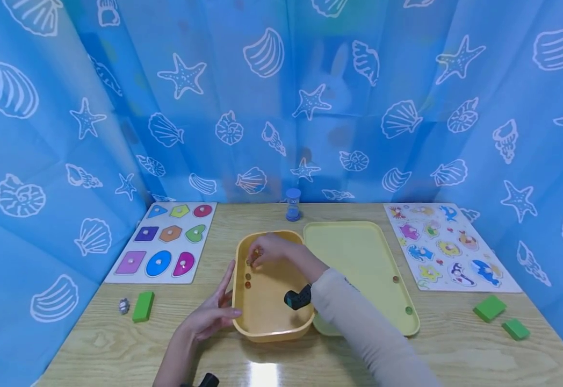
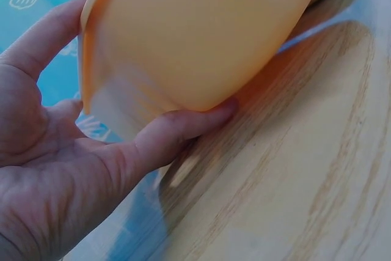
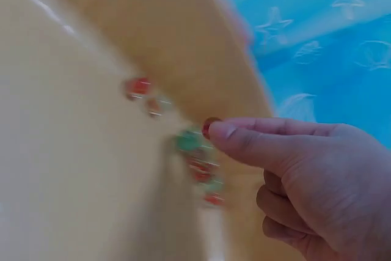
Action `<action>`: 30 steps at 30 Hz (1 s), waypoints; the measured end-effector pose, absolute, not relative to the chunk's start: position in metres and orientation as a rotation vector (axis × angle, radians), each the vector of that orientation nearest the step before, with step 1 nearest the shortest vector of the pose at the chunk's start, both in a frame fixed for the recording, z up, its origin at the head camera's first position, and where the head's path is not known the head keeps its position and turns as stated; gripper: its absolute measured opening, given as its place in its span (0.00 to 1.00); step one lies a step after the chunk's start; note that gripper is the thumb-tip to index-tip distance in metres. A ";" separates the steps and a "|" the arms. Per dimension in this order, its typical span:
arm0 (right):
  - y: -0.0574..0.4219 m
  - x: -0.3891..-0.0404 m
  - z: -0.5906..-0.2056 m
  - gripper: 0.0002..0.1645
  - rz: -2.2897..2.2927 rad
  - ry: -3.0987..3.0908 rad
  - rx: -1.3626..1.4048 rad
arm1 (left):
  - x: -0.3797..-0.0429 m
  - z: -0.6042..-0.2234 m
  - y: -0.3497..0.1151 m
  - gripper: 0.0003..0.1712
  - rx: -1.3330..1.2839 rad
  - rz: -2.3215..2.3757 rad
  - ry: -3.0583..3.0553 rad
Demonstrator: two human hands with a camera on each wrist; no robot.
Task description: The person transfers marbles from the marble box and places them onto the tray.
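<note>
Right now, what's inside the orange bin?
Small red and green beads along one wall of the orange bin, plus the right hand pinching a dark red bead. In the head view that hand covers part of the inside; anything beneath is hidden.

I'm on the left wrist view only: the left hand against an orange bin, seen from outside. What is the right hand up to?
Observer: The right hand is pinching a small red bead between thumb and finger.
Operator: The bin's wall hides the inside from me. Are there other beads in there?
Observer: Yes, several loose beads lie on the floor of the orange bin, near its left wall.
Operator: And any beads outside the bin?
Observer: Two more beads show in the pale yellow tray, both toward its right edge.
</note>
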State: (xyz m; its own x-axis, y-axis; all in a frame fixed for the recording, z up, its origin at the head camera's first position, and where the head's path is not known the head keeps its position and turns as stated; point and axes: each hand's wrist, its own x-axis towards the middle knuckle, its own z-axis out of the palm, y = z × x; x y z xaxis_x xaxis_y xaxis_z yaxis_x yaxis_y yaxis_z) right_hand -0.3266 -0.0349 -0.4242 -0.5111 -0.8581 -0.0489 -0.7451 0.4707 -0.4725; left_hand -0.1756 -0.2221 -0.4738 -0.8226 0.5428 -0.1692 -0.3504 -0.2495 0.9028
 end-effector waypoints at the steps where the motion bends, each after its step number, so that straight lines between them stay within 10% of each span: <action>1: -0.030 -0.327 -0.419 0.07 -0.616 2.449 -1.363 | -0.176 -0.473 -0.222 0.57 0.236 2.101 1.451; 11: 0.072 -0.344 -0.384 0.07 -0.898 2.611 -1.150 | -0.176 -0.472 -0.221 0.57 0.211 2.120 1.459; 30: 0.191 -0.348 -0.460 0.11 -0.969 2.834 -0.874 | -0.175 -0.473 -0.220 0.57 0.193 2.101 1.460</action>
State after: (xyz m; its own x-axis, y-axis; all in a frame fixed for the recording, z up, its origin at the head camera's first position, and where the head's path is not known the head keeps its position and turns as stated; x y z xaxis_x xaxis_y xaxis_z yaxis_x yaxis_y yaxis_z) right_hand -0.3479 0.1906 -0.4604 -0.8427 -0.5155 0.1549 -0.5024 0.6499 -0.5702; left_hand -0.1748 -0.2204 -0.4731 -0.8285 0.5245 -0.1961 -0.3667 -0.2435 0.8979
